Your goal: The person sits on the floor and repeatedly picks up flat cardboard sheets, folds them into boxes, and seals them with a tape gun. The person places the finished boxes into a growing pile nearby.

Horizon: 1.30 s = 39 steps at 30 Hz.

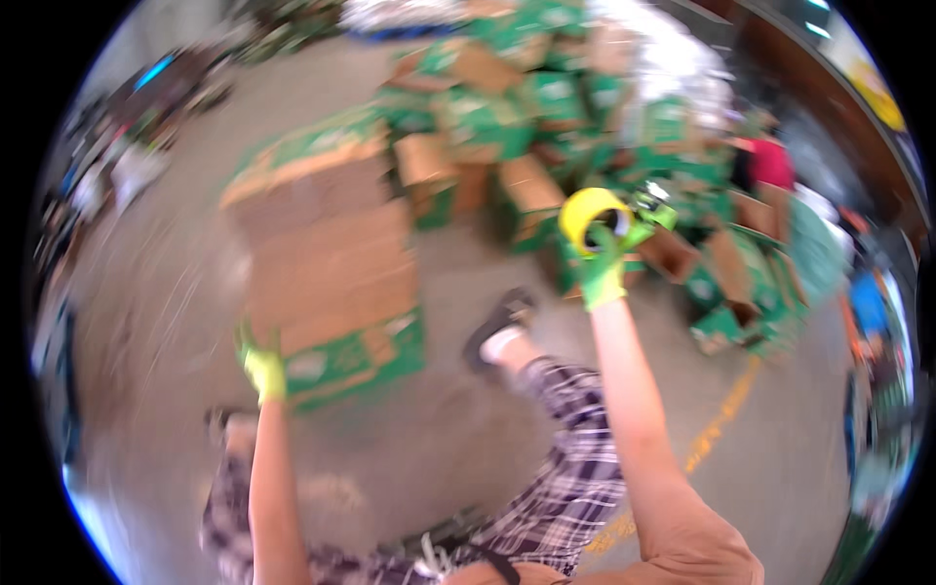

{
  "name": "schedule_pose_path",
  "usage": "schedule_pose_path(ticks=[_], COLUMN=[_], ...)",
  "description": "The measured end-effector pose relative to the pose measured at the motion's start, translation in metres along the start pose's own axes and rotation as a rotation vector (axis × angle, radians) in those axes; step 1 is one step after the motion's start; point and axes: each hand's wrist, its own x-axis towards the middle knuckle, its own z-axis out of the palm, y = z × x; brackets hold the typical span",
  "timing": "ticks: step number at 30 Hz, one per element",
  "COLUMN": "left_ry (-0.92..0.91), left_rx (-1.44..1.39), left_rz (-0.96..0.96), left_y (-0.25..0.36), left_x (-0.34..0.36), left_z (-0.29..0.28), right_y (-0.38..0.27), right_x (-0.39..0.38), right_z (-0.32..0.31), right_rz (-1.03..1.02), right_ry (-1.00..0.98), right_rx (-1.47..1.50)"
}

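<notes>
A large flattened-looking cardboard box, brown in the middle with green printed edges, is in front of me on the left. My left hand, in a yellow-green glove, grips its near left edge; motion blurs the fingers. My right hand, in a similar glove, is raised away from the box to the right. It is closed on a tape dispenser carrying a wide yellow roll of tape. The dispenser's grip is mostly hidden by the hand.
A big heap of green and brown cartons lies ahead, with open ones spreading right. White bundled plastic stands behind. Mixed clutter lines the left side. My shoe is on the concrete floor, left of a yellow line.
</notes>
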Motion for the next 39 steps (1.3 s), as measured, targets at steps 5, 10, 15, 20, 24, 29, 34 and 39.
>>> schedule_pose_path(ticks=[5, 10, 15, 20, 24, 29, 34, 39], left_ry=[-0.183, -0.157, 0.222, 0.213, -0.296, -1.370, -1.550, -1.179], left_rx=[0.840, -0.380, -0.527, -0.420, 0.074, 0.673, 0.463, 0.235], left_rz=[-0.319, -0.744, -0.782, -0.678, 0.137, -0.016, 0.471, 0.311], left_y=[-0.177, -0.092, -0.062, 0.019, 0.012, 0.000, -0.015, 0.025], left_x=[0.074, -0.003, -0.077, -0.128, -0.121, -0.148, -0.142, -0.156], left_z=[-0.078, -0.038, -0.084, -0.101, -0.185, -0.171, -0.203, -0.243], right_y=[0.215, 0.265, 0.230, 0.195, 0.168, 0.165, 0.227, 0.268], right_x=[-0.100, -0.170, -0.283, -0.357, -0.349, -0.366, -0.387, -0.368], right_z=[0.127, 0.155, 0.160, 0.121, 0.098, 0.130, 0.137, 0.121], right_rz=[0.665, 0.737, 0.314, 0.166, 0.655, -0.272, 0.188, 0.891], right_ry=[0.020, 0.133, 0.284, 0.107, -0.260, -0.749, -1.260, -1.376], right_rx=[-0.004, -0.172, -0.236, -0.459, -0.372, -0.985, -0.759, -0.868])
